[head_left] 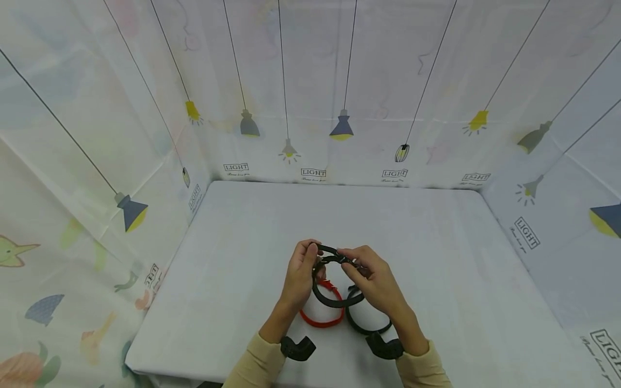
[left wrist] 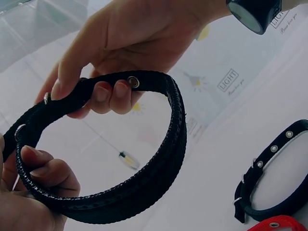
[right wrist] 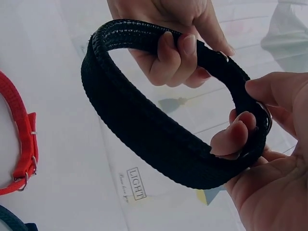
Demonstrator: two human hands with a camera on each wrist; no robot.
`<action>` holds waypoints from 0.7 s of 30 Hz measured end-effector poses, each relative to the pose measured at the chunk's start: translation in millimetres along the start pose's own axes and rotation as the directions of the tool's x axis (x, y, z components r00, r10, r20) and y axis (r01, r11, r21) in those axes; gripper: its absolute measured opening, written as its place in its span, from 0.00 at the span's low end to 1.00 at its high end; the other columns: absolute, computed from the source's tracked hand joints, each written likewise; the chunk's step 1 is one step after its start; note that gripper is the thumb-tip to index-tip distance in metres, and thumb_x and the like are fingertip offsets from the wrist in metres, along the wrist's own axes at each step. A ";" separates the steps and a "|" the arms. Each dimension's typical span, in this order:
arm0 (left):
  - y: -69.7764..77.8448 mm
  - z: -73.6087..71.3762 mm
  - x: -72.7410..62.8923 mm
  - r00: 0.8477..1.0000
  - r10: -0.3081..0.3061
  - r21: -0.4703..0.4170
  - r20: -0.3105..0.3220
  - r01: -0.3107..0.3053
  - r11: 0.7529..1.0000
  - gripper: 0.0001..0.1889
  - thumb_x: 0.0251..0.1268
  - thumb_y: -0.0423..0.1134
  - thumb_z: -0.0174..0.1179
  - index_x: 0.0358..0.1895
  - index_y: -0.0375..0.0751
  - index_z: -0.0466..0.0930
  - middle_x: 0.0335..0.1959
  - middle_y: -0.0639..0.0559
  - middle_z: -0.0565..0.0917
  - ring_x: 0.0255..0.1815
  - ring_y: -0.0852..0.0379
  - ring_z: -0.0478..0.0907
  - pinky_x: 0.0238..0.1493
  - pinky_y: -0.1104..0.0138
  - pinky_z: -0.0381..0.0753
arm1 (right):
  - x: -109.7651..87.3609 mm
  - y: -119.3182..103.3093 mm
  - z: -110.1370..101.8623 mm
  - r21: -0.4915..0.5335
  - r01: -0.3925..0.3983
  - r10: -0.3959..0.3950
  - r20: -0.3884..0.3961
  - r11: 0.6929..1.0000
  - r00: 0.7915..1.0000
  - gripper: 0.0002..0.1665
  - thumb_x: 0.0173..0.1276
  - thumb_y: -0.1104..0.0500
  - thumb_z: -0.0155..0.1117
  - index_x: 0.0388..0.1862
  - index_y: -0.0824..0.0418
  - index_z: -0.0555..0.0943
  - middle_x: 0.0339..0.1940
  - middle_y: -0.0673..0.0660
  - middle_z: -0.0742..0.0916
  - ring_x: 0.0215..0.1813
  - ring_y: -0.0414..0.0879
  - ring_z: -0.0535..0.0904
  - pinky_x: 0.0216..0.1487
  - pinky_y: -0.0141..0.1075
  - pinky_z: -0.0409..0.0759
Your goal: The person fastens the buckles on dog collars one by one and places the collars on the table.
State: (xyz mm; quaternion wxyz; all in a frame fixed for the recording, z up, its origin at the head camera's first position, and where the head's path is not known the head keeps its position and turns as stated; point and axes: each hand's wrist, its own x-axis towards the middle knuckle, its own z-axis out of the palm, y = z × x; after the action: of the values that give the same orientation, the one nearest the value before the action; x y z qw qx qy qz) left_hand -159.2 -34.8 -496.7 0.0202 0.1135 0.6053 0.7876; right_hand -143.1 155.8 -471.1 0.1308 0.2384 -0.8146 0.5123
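Note:
A black dog collar (head_left: pixel 335 303) is held up in a loop above the table, between both hands. My left hand (head_left: pixel 297 275) pinches the loop at its left side. On the other side my right hand (head_left: pixel 377 277) grips the strap with thumb and fingers. A metal eyelet (left wrist: pixel 134 82) shows in the strap, and a metal ring (right wrist: pixel 265 118) sits by the right fingers. The fingers partly hide the fastening. Below, a red collar (head_left: pixel 322 324) and a second black collar (head_left: pixel 367 330) lie side by side on the table.
The table (head_left: pixel 233 291) has a white cover. White printed curtain (head_left: pixel 310 70) with hanging-lamp drawings closes in the back and both sides. Black wrist cameras (head_left: pixel 298 349) are strapped at both cuffs.

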 end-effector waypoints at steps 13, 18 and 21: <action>0.9 3.8 -3.4 0.999 -0.023 0.019 0.046 0.022 1.000 0.21 0.80 0.51 0.48 0.59 0.37 0.67 0.37 0.51 0.72 0.25 0.61 0.69 0.29 0.70 0.71 | 8.1 -6.7 2.4 -0.050 -0.038 0.035 -0.058 0.998 0.998 0.11 0.65 0.65 0.71 0.44 0.55 0.82 0.38 0.50 0.86 0.35 0.38 0.78 0.33 0.32 0.78; 0.6 2.2 -3.6 0.997 -0.044 0.047 0.070 0.041 0.998 0.20 0.73 0.45 0.60 0.59 0.38 0.69 0.44 0.51 0.73 0.29 0.62 0.72 0.32 0.71 0.74 | 9.6 -3.8 -0.6 -0.053 -0.056 0.052 -0.073 0.997 0.996 0.10 0.69 0.63 0.67 0.49 0.55 0.82 0.41 0.50 0.87 0.39 0.37 0.78 0.40 0.31 0.79; 1.0 1.9 -4.0 0.995 -0.020 0.068 0.100 0.013 0.998 0.21 0.65 0.40 0.68 0.57 0.39 0.72 0.50 0.47 0.74 0.39 0.63 0.80 0.38 0.72 0.79 | 9.4 -4.7 -2.1 -0.045 -0.111 0.108 -0.056 0.993 0.993 0.14 0.73 0.60 0.63 0.57 0.56 0.80 0.43 0.52 0.86 0.40 0.38 0.78 0.40 0.31 0.78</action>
State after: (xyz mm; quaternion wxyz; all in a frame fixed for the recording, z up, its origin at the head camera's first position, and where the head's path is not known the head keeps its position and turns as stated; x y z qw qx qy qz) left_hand -154.8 -34.0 -495.9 0.0536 0.1488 0.6307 0.7597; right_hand -148.7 153.6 -462.2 0.1300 0.1763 -0.8347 0.5052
